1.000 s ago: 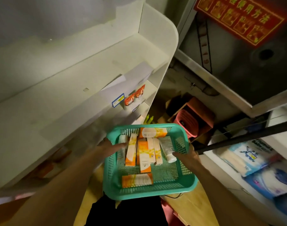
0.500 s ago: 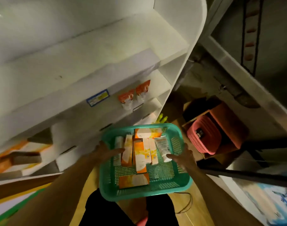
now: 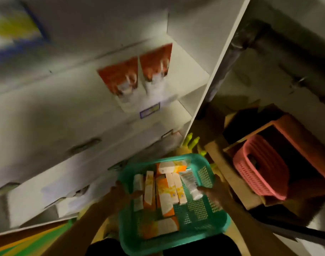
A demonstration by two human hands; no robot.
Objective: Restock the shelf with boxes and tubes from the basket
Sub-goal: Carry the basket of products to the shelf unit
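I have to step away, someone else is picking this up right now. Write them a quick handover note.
Left hand grips the left rim of the green basket; right hand grips its right rim.
In the basket: orange-and-white boxes and a white tube.
On the white shelf: two orange packs beside each other.
Done: basket carried to the shelf.
Left: every box and tube is yet to be shelved.

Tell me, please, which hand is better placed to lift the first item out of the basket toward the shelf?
Probably the right hand: its fingers already reach over the teal basket rim beside the white tube. The left hand grips the rim nearest the shelf.
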